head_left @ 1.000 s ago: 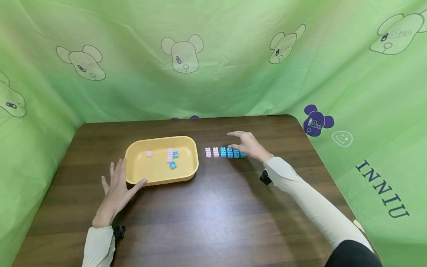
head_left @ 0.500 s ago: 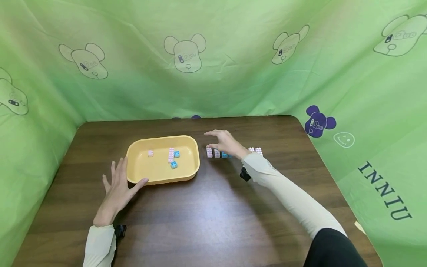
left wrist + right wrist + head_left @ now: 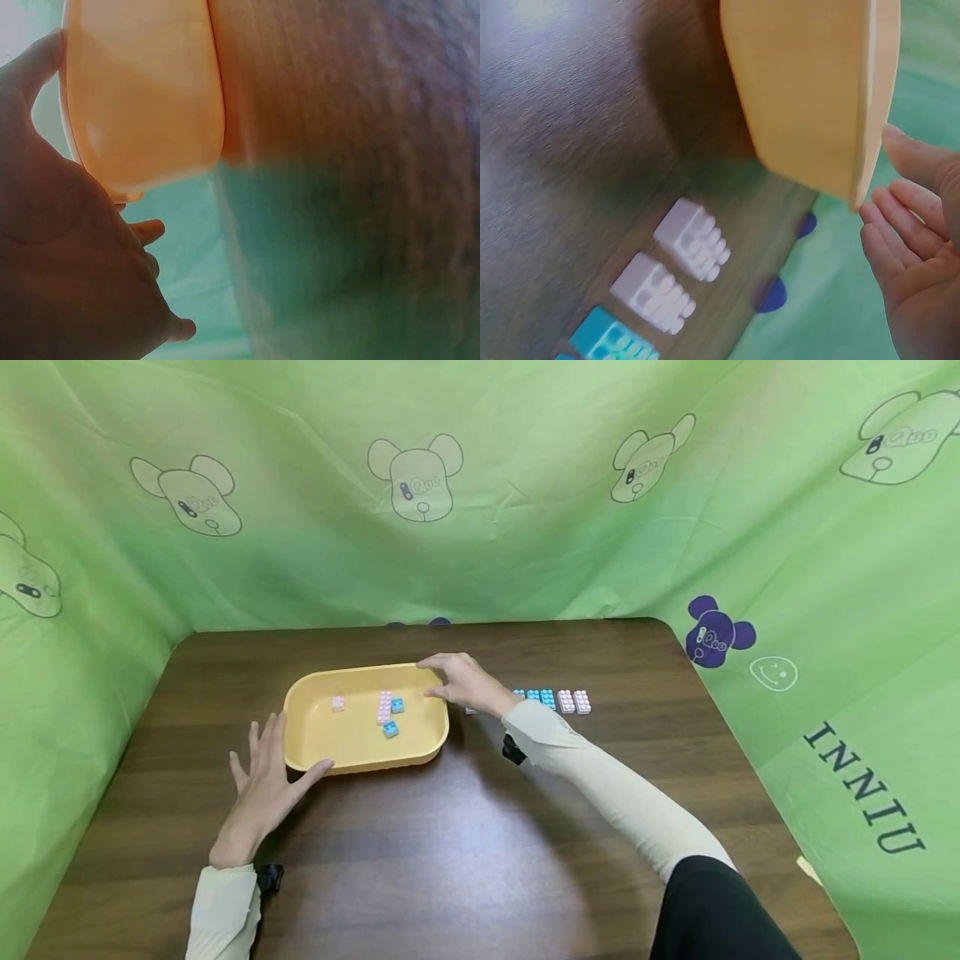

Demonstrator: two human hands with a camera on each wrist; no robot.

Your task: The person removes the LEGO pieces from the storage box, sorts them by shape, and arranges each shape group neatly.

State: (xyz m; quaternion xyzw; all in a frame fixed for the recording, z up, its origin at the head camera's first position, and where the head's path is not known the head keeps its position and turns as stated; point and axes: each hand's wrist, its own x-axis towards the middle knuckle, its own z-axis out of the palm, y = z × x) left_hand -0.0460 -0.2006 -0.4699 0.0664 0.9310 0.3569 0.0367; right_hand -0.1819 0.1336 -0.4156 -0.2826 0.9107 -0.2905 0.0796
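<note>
In the head view a yellow tray (image 3: 352, 753) stands on the table. In it lie a small pink block (image 3: 338, 703), a longer pink block (image 3: 385, 706) and two small blue blocks (image 3: 391, 729). My left hand (image 3: 258, 802) is at the tray's near left corner, fingers spread along its side and thumb on the front rim. At the far right corner my right hand (image 3: 468, 683) has its thumb and fingers at the rim, fingers fairly straight. The right wrist view shows the thumb tip right at the tray's rim (image 3: 870, 97). Neither hand holds a block.
Right of the tray runs a row of blocks, partly hidden under my right forearm: blue ones (image 3: 547, 699), then two pink ones (image 3: 574, 702). Two more pink blocks (image 3: 692, 240) show in the right wrist view. A green printed curtain (image 3: 510, 560) hangs behind the table (image 3: 465, 860).
My right hand has moved left from above the row of blocks to the tray's right corner, uncovering the row's right end. The left hand has stayed at the tray.
</note>
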